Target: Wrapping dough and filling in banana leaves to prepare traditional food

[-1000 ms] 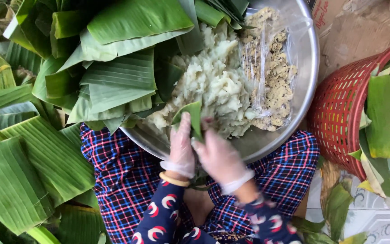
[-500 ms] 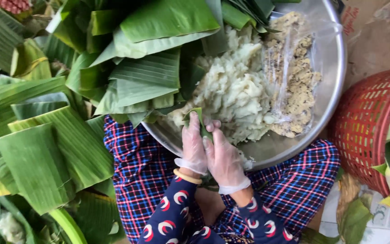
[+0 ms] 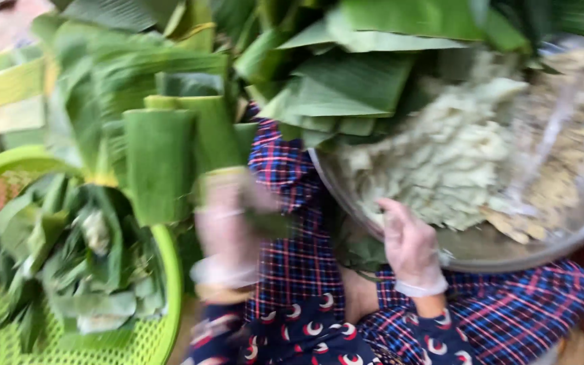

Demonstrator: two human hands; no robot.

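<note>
Looking down from the head camera, the view takes in a lap covered by a blue and red plaid cloth point(image 3: 292, 257), with dark sleeves printed in red and white at the bottom edge. Resting on the lap to the right is a wide metal bowl point(image 3: 508, 253) holding a pale shredded filling point(image 3: 447, 162) and, further right, a crumbly yellowish filling point(image 3: 562, 182). Folded banana leaves point(image 3: 346, 88) overhang the bowl's upper left rim and cover much of the upper frame; a separate folded leaf strip point(image 3: 160, 162) stands just left of the lap. At lower left, a green plastic basket point(image 3: 163, 297) holds small leaf-wrapped parcels point(image 3: 96, 270). Part of a red basket shows at the far right edge.

The right hand point(image 3: 410, 247), in a thin clear glove, lies against the bowl's near rim, fingers pressed together and curled slightly, their tips touching the edge of the pale shredded filling; it pinches nothing that can be made out. A dark green leaf piece point(image 3: 363, 253) lies just beside this hand, under the bowl's rim. The left hand point(image 3: 228, 230), also gloved, is heavily motion-blurred between the lap and the green basket, near the folded leaf strip; whether its fingers are spread or closed cannot be told, nor whether it holds anything.
</note>
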